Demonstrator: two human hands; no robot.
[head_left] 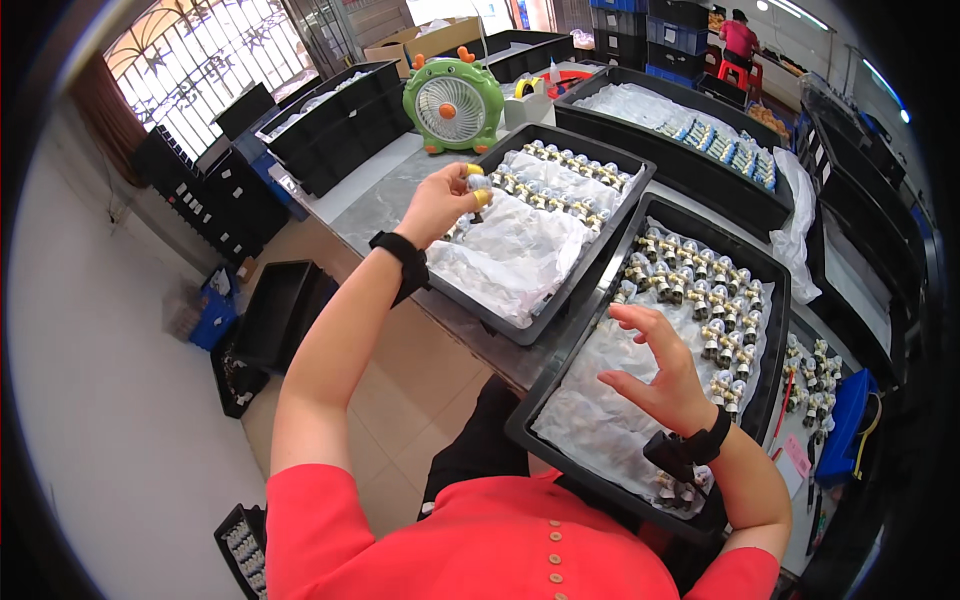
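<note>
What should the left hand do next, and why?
Maybe gently lower the small part onto the white sheet: the left hand pinches it over the left tray, where other parts lie in rows.

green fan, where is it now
In the head view, the green fan stands slightly left of centre near the top, beyond the left hand, right of a black bin.

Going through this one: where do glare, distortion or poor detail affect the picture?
Head view: the window at upper left is largely washed out, and the ceiling tubes glare at upper right; head view: the fisheye bends the bins at right, with black corners; head view: the left hand reads clearly, but the small part it pinches lacks fine detail.
</note>
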